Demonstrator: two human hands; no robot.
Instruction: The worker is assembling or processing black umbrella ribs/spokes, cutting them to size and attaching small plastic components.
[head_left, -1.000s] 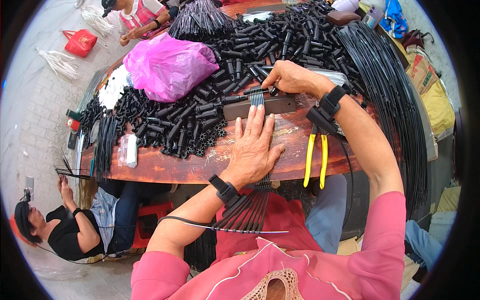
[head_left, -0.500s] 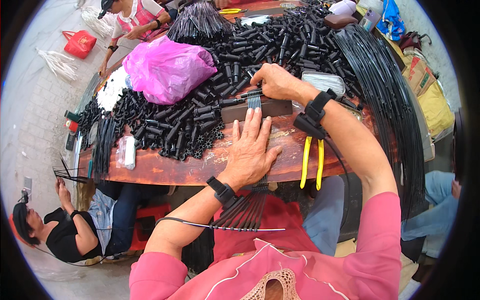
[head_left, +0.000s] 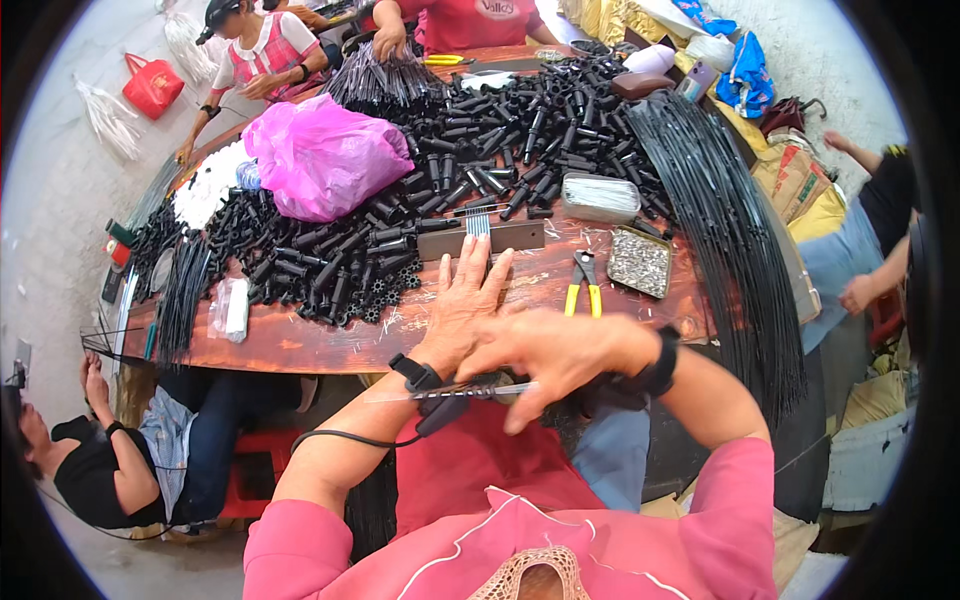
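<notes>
My left hand (head_left: pixel 465 305) lies flat, fingers stretched out, its fingertips on a narrow row of thin metal rods (head_left: pixel 478 222). That row crosses a long grey metal block (head_left: pixel 437 245), and a thin wire lies across its far end. Nearer to me, my right hand (head_left: pixel 570 355) is slightly blurred, its thumb and forefinger apart. Between them shows a row of small dark ends strung on a thin rod (head_left: pixel 492 391), close to my left wrist. Whether the right fingers touch that row I cannot tell. My right hand hides part of the rods.
Pliers with yellow handles (head_left: pixel 583 287), a tin of small metal parts (head_left: pixel 640 262) and a clear box of thin wires (head_left: pixel 600 198) lie to the right. Black tubular parts (head_left: pixel 345 260), a pink plastic bag (head_left: pixel 325 160) and long black rods (head_left: pixel 715 235) cover much table. Other people work around it.
My right hand has come back from the far side of the metal block to beside my left wrist, its fingers spreading. My left hand stays flat on the rods. The view has shifted.
</notes>
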